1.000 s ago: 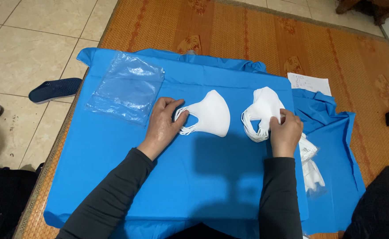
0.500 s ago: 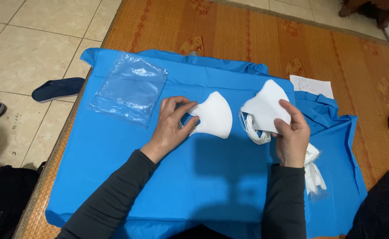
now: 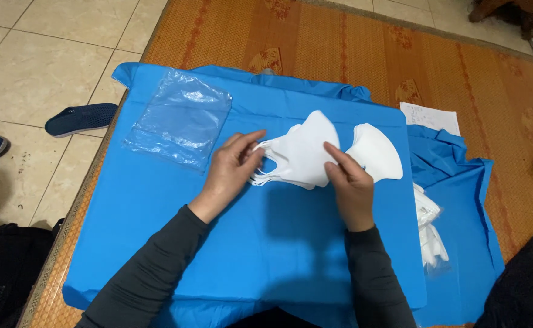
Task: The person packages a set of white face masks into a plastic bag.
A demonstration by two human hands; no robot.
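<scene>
Nearest the camera, two dark sleeves run up onto the blue cloth (image 3: 157,206) that covers the tabletop, and everything here sits around the stack of white masks (image 3: 300,159) in the middle of that cloth. The left hand (image 3: 230,173) comes in at the stack's left edge, its grip pinching the bunched ear loops between thumb and fingers. The right hand (image 3: 351,185) is at the stack's right lower edge, its grip pressed onto the top mask, fingers on the white fabric with the thumb tucked under where I cannot see it. Just right of the stack, touching it, lies a single white mask (image 3: 376,155), partly behind the right hand. Further right and lower, at the cloth's edge, a pile of bagged masks (image 3: 430,234). Left of the stack, apart from it, a clear plastic bag (image 3: 178,124) lies flat. Beyond the stack, a woven orange mat (image 3: 339,48) and a white paper slip (image 3: 430,116); far left, on the tiled floor (image 3: 42,54), a dark blue slipper (image 3: 81,118).
</scene>
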